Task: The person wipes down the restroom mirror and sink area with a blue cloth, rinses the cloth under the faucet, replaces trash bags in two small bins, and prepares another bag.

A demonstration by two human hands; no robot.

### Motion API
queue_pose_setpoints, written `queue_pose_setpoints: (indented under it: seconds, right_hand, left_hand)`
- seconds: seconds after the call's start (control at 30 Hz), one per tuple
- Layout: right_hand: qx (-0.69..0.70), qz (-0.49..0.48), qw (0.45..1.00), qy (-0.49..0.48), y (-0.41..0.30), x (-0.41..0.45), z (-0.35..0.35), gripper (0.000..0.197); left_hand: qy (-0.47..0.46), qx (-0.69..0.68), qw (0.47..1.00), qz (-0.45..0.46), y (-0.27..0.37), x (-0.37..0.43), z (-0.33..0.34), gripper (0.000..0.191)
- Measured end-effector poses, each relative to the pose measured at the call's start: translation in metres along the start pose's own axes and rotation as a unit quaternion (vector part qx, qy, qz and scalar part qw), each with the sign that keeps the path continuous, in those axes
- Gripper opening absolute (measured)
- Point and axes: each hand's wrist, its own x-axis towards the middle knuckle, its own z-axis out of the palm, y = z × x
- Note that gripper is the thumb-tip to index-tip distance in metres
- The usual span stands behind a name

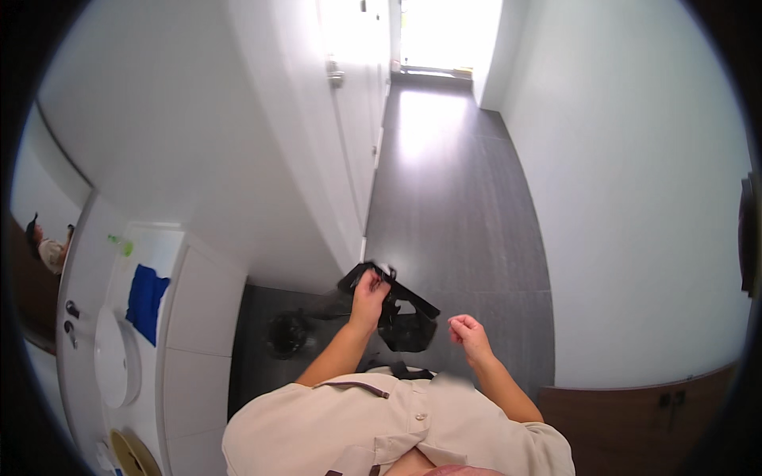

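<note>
My left hand [370,297] grips a crumpled, shiny black plastic bag [408,332] in front of my waist. Part of the bag hangs below the fingers, and a strip of it stretches toward the right. My right hand [469,338] is held a short way right of the bag, apart from it. Its fingers are curled together, with nothing visible in them. On the dark floor left of my left forearm stands a round black bin [287,334], blurred, its inside hard to make out.
Along the left runs a white counter [156,250] with a washbasin [113,357], blue cloth [146,303], green bottle [124,245] and tan container [134,453]. A white door [351,119] lines the corridor floor [458,220]. At lower right is a brown wooden cabinet [631,422].
</note>
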Motion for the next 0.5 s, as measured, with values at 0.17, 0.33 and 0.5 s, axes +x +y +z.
queue_pose_setpoints:
  seconds: [0.17,0.33,0.5]
  right_hand:
    - [0.041,-0.065,0.997,0.023,-0.048,0.045,-0.081,0.056]
    - [-0.03,-0.116,0.969,-0.214,-0.079,0.128,-0.076,0.069]
    - [-0.04,-0.022,0.975,-0.217,-0.146,0.212,-0.072,0.05]
  left_hand:
    - [-0.114,-0.054,0.991,-0.042,-0.003,0.094,0.094,0.018]
    - [-0.091,-0.055,0.994,-0.006,-0.003,0.182,0.13,0.02]
    - [0.04,-0.056,0.998,-0.007,0.01,0.308,0.129,0.019]
